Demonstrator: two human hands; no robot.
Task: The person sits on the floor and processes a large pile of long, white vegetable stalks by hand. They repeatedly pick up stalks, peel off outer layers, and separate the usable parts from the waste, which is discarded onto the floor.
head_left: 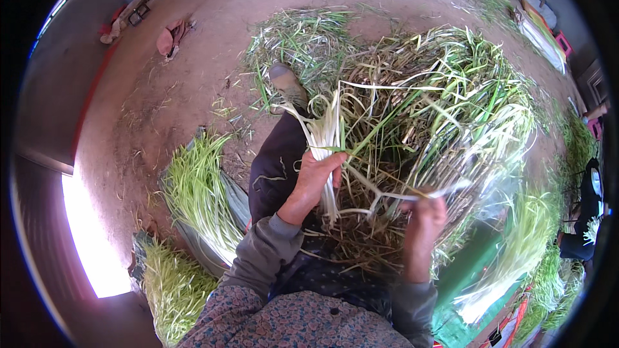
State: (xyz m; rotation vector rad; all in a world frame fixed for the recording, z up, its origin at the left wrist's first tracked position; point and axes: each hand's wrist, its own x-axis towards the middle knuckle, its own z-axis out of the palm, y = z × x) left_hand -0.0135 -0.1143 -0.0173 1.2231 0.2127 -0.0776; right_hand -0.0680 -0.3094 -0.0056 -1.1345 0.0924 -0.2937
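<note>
At centre, the left hand (pixel 316 177) closes around a bunch of white-stemmed leeks (pixel 327 138); at four o'clock from it, the right hand (pixel 422 219) pinches a thin strip (pixel 393 196). A heap of leaves (pixel 445 96) lies at one o'clock, green bundles (pixel 200 193) at eight.

The lower ends of the white stalks (pixel 325 142) pass behind the left hand (pixel 314 177), so how many it grips cannot be counted. The thin strip (pixel 412 194) pinched by the right hand (pixel 422 225) blurs near the fingertips. At the right edge of the frame a seated person (pixel 583 212) is cut off and too small to read. Objects at the upper left, by the wall (pixel 138 9), are too small to tell. The bright patch (pixel 97 245) at the lower left is washed out.
</note>
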